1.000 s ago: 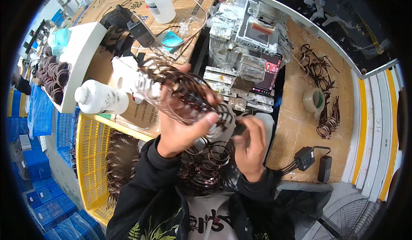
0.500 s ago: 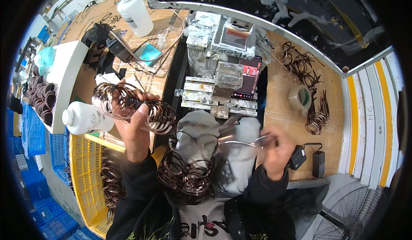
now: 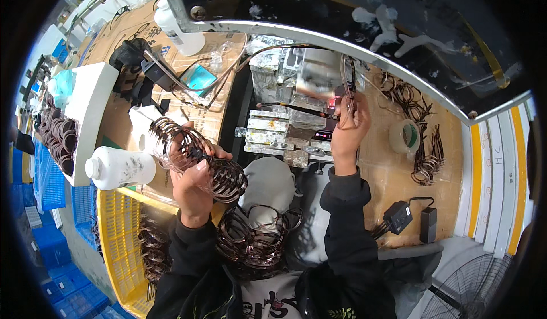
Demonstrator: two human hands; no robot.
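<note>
My left hand (image 3: 196, 185) is closed round a stack of brown eyeglass fronts (image 3: 228, 179), the rims fanned out on both sides of the fingers. Farther forward and right, my right hand (image 3: 350, 131) grips a single pair of eyeglasses (image 3: 299, 110) by its front. Its two dark temples stretch to the left over the plastic-wrapped metal fixture (image 3: 265, 129). Between my forearms, a pile of similar brown eyeglass frames (image 3: 250, 245) lies on my lap. The phone (image 3: 323, 135) behind the fixture is partly covered by my right hand.
On the left are a white bottle (image 3: 122, 168) lying on its side, a yellow basket (image 3: 111, 222) holding more frames, and a white foam box (image 3: 91, 114). Rightward lie a tape roll (image 3: 411, 136), loose frames (image 3: 405, 99) and black adapters (image 3: 399, 216). A dark metal-edged panel (image 3: 319, 27) overhangs the far side.
My right hand has moved forward and up with the eyeglasses, from above my lap to over the fixture. My left hand with the stack has come slightly nearer and to the right.
</note>
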